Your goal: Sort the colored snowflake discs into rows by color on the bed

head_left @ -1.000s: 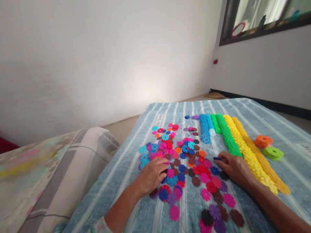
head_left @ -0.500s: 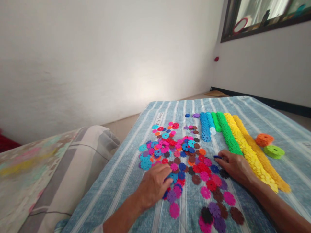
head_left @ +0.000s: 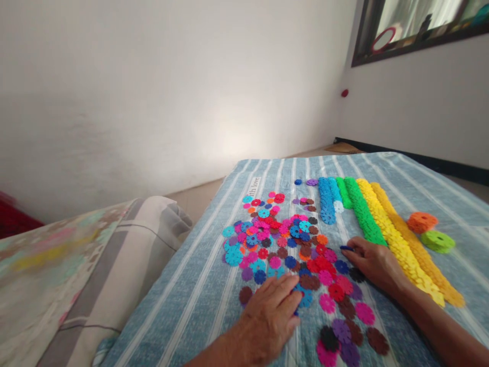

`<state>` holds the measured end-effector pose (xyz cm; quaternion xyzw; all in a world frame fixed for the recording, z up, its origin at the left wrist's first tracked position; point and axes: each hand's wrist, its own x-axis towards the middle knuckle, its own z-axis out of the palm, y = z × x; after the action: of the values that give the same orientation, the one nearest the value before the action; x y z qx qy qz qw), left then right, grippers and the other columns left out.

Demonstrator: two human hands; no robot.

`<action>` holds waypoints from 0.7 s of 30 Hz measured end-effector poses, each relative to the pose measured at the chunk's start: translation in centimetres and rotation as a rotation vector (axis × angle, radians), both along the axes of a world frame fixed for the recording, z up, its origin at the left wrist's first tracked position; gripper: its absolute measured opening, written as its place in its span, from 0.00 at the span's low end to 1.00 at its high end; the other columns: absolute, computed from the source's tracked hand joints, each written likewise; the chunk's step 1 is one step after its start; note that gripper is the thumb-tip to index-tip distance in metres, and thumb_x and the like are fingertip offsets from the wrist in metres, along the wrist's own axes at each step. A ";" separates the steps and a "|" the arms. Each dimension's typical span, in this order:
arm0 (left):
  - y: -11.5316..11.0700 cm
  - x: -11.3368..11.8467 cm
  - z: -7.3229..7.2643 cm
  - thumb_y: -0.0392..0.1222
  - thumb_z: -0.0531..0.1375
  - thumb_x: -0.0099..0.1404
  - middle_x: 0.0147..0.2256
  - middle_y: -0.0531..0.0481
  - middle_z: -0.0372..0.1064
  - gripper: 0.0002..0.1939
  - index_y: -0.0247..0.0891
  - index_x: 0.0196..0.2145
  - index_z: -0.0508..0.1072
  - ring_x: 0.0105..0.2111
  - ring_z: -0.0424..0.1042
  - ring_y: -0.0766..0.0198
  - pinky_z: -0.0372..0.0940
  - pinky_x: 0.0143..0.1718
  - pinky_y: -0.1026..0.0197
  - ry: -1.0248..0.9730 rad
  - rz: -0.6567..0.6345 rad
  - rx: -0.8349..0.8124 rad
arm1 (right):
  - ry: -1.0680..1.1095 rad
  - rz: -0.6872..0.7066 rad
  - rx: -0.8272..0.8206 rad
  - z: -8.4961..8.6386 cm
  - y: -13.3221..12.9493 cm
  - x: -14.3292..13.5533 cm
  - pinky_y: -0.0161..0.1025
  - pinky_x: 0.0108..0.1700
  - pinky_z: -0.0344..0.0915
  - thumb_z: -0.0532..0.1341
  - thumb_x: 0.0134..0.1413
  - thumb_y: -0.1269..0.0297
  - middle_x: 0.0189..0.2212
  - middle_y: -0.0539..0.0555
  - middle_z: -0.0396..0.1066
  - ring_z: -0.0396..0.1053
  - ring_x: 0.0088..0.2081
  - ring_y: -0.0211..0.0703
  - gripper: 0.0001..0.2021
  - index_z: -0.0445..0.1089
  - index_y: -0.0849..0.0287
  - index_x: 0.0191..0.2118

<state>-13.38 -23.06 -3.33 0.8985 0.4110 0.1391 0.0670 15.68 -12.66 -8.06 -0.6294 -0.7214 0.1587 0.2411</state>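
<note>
Right hand pinches blue disc beside yellow row. Left hand, unclenched, covers loose discs; sweeping could scatter them.

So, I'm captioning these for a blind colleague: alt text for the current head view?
A person's left hand spreads over loose, multicoloured notched discs on a striped blue cloth; the right hand pinches a dark blue disc. The right half has rows of blue, green and yellow discs, plus an orange stack and a lime stack.
</note>
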 end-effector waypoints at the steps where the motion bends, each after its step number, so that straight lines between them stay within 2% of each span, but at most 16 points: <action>1: 0.6 -0.9 -0.3 0.42 0.57 0.63 0.58 0.41 0.61 0.19 0.39 0.52 0.67 0.59 0.59 0.52 0.59 0.58 0.44 0.002 0.034 0.030 | 0.004 0.000 0.001 -0.1 0.0 0.0 0.36 0.26 0.56 0.54 0.53 0.49 0.19 0.48 0.68 0.68 0.24 0.43 0.15 0.70 0.54 0.31; 2: 1.3 -1.8 -0.5 0.43 0.57 0.63 0.59 0.40 0.60 0.20 0.39 0.53 0.67 0.60 0.58 0.51 0.57 0.59 0.42 0.010 0.093 0.050 | 0.007 -0.002 0.004 -0.3 0.0 0.1 0.36 0.26 0.56 0.54 0.52 0.48 0.19 0.48 0.68 0.69 0.23 0.43 0.15 0.70 0.54 0.31; 6: 3.4 -4.2 -0.7 0.48 0.56 0.63 0.60 0.35 0.55 0.24 0.36 0.55 0.64 0.61 0.54 0.47 0.54 0.58 0.37 0.059 0.494 0.039 | 0.006 -0.001 0.005 -0.8 0.1 0.2 0.37 0.25 0.56 0.54 0.51 0.46 0.18 0.48 0.69 0.69 0.23 0.45 0.16 0.70 0.53 0.31; 8: 3.6 -3.7 -0.7 0.52 0.55 0.63 0.62 0.33 0.52 0.28 0.34 0.56 0.63 0.62 0.51 0.46 0.51 0.59 0.37 0.103 0.504 -0.036 | 0.012 0.001 -0.013 -0.9 0.1 0.3 0.36 0.24 0.56 0.54 0.51 0.46 0.18 0.48 0.68 0.69 0.22 0.45 0.17 0.70 0.53 0.31; 12: 3.1 -1.0 -0.6 0.59 0.52 0.63 0.63 0.36 0.50 0.33 0.36 0.59 0.60 0.63 0.49 0.50 0.50 0.61 0.41 0.074 0.275 -0.098 | 0.051 0.010 -0.062 -1.1 0.1 0.3 0.36 0.24 0.57 0.54 0.52 0.46 0.18 0.47 0.69 0.69 0.22 0.44 0.16 0.70 0.52 0.32; 14: 3.3 -0.5 -0.4 0.60 0.50 0.64 0.63 0.36 0.50 0.33 0.37 0.59 0.60 0.63 0.49 0.49 0.50 0.60 0.39 0.050 0.254 -0.073 | 0.059 0.014 -0.080 -1.2 0.1 0.4 0.36 0.25 0.58 0.53 0.52 0.47 0.18 0.47 0.68 0.69 0.22 0.43 0.16 0.70 0.52 0.33; 15: 3.6 -0.7 -0.2 0.59 0.51 0.64 0.63 0.36 0.50 0.32 0.37 0.59 0.60 0.63 0.48 0.48 0.49 0.60 0.38 0.053 0.291 -0.062 | 0.059 0.013 -0.084 -1.3 0.1 0.4 0.36 0.25 0.58 0.53 0.52 0.47 0.18 0.47 0.68 0.69 0.22 0.43 0.16 0.70 0.52 0.33; 19: 4.6 -2.3 0.6 0.57 0.50 0.65 0.63 0.35 0.49 0.30 0.36 0.59 0.60 0.64 0.46 0.46 0.46 0.60 0.34 0.136 0.569 -0.121 | 0.045 0.002 -0.078 -1.5 0.2 0.4 0.37 0.25 0.58 0.54 0.52 0.46 0.18 0.47 0.69 0.70 0.23 0.44 0.16 0.70 0.52 0.33; 21: 4.4 -2.6 0.8 0.57 0.48 0.66 0.64 0.36 0.48 0.31 0.36 0.60 0.58 0.64 0.45 0.47 0.44 0.60 0.34 0.162 0.579 -0.174 | 0.038 0.000 -0.066 -1.6 0.2 0.3 0.36 0.24 0.58 0.54 0.51 0.46 0.19 0.47 0.69 0.70 0.23 0.44 0.16 0.70 0.52 0.33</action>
<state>-15.96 -18.61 -2.58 0.7433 0.6640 0.0447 0.0683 16.00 -12.46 -9.65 -0.6339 -0.7110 0.1945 0.2340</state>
